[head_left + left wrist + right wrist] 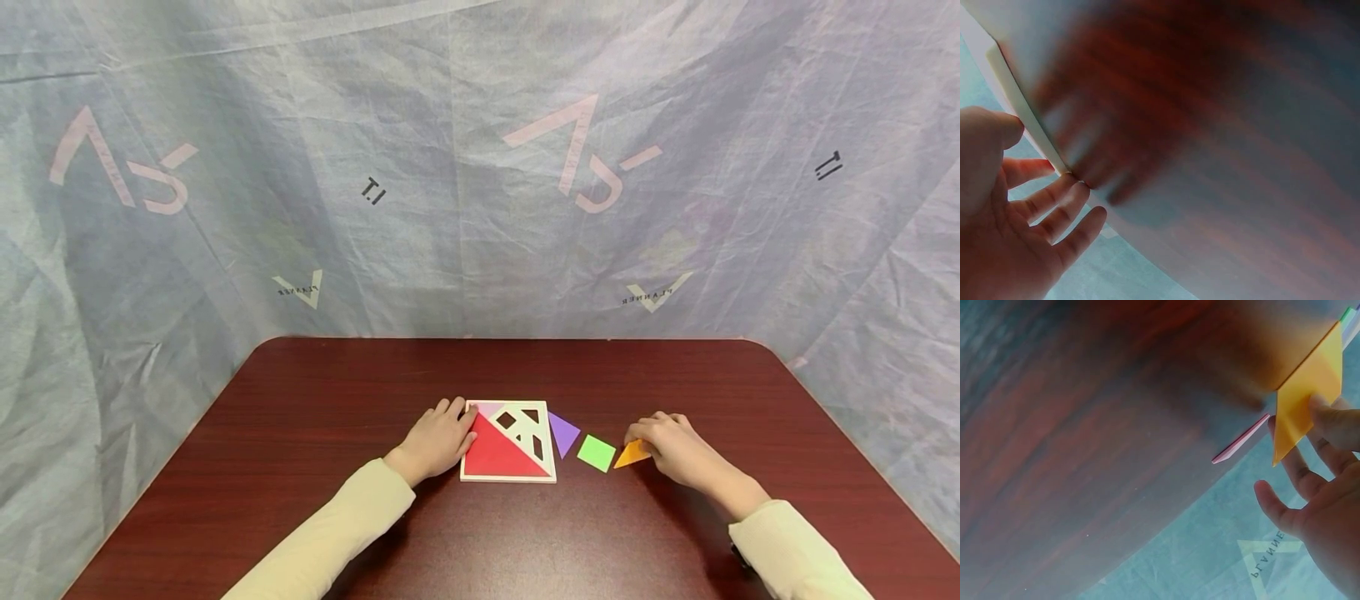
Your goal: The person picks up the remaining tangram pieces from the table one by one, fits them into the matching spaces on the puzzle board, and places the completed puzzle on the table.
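Observation:
A white tangram board lies on the table. A big red triangle fills its lower left half, and a pink piece shows at the top. My left hand touches the board's left edge with thumb and loosely extended fingers. To the right, my right hand pinches an orange tangram parallelogram between thumb and fingers; it is tilted, and the hand partly hides it in the head view. A green square and a purple triangle lie between board and right hand.
A flat pink piece lies on the table beyond the right fingers, hidden in the head view. The board's upper right shows several cut-out openings. A grey printed cloth hangs behind the dark red-brown table.

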A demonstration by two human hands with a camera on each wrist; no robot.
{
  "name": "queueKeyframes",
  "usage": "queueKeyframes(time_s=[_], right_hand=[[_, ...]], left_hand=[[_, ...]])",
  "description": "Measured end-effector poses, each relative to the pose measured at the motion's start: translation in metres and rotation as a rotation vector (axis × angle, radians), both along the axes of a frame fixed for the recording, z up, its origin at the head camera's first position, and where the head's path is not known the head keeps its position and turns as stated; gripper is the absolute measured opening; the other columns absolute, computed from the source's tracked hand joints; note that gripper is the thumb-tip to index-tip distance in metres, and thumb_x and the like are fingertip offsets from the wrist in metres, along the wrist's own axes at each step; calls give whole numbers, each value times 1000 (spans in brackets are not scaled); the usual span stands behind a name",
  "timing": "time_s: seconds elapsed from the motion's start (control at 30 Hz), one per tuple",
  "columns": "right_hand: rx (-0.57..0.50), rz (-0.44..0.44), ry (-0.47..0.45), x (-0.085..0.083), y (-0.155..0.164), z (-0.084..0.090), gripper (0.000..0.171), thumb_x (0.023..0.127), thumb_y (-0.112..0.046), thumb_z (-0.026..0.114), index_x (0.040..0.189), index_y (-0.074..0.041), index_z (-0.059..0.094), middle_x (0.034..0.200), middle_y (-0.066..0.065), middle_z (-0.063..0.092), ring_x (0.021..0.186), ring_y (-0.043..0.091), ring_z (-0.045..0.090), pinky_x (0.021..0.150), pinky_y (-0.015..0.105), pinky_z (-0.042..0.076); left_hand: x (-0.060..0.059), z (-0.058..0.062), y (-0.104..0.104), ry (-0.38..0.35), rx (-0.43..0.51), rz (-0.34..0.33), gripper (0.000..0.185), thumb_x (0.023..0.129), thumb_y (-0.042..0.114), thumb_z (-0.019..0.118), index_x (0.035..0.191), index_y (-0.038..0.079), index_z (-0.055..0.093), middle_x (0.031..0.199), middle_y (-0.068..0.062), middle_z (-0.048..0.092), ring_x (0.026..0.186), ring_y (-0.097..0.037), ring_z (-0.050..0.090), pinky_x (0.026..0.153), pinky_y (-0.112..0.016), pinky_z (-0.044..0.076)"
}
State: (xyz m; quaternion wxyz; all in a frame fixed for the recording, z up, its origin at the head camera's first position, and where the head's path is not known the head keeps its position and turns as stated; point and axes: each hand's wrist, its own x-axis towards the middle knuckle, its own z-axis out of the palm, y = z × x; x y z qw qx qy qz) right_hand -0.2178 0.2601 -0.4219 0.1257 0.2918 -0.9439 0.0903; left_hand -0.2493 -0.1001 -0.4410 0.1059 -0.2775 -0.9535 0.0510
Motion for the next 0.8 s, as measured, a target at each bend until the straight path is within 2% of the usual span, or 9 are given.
queueKeyframes(time_s=[0.37, 0.8], right_hand=[[-16, 3, 0, 1, -3, 2, 29, 73, 8, 65, 79, -20, 62, 82, -10, 64, 81, 13, 54, 76, 47, 40], [-17, 34, 33, -2, -6, 3, 30, 74, 9, 63, 80, -21, 62, 82, -11, 63, 80, 11, 52, 74, 43, 39]], left_hand=[[1, 0, 0, 28, 7, -16, 42, 93, 34, 49, 126, 9, 54, 114, -11, 51, 97, -26, 51, 76, -37, 48], [1, 1, 0, 20, 11, -14, 42, 93, 33, 49, 126, 9, 54, 115, -12, 51, 97, -26, 50, 77, -37, 48]])
